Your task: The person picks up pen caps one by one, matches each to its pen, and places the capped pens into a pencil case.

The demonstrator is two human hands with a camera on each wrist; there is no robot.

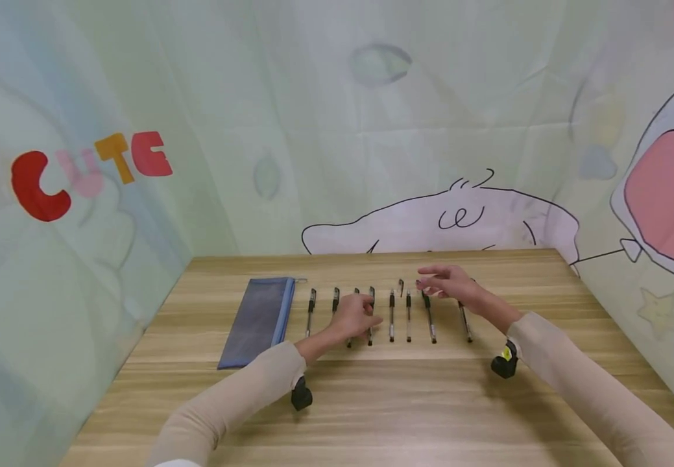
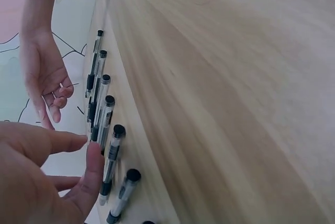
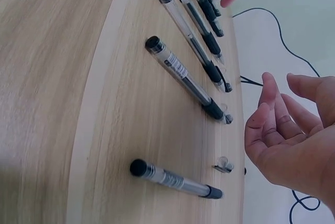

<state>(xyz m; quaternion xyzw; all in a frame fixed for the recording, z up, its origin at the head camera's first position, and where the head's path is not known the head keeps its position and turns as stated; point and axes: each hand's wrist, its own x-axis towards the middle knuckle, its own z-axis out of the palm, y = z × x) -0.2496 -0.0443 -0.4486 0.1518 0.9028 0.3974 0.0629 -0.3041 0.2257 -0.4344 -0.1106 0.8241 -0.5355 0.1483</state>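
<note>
Several black gel pens lie in a row across the wooden table. My left hand (image 1: 353, 314) hovers over the middle-left of the row, thumb and forefinger apart beside a capped pen (image 1: 371, 324). In the left wrist view, nothing shows between the thumb and forefinger of this left hand (image 2: 44, 177). My right hand (image 1: 450, 285) is above the far ends of the right-hand pens, fingers loosely bent. In the right wrist view, that right hand (image 3: 288, 130) holds nothing. Below it lie an uncapped pen (image 3: 175, 180) and a loose pen cap (image 3: 224, 165).
A blue zippered mesh pouch (image 1: 257, 324) lies flat left of the pens. Another loose cap (image 1: 401, 287) sits beyond the two middle pens. Printed fabric (image 1: 360, 162) hangs behind the wooden table (image 1: 372, 415).
</note>
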